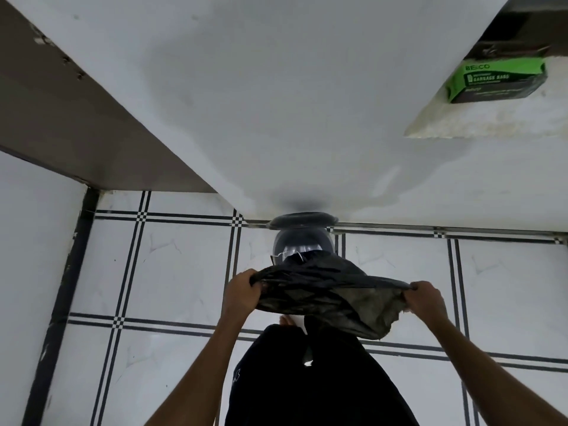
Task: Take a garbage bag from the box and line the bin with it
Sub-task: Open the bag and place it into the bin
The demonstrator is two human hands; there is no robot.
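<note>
garbage bag (325, 290) stretched between left hand (241, 292) and right hand (425, 298), both gripping its rim; thin film may tear over bin (302, 241).

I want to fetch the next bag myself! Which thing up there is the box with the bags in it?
Look at the white wall, then up to its right, where a pale ledge sticks out. The box sits on that ledge. It is the only bright green thing there, long and flat, with white words on it.
</note>
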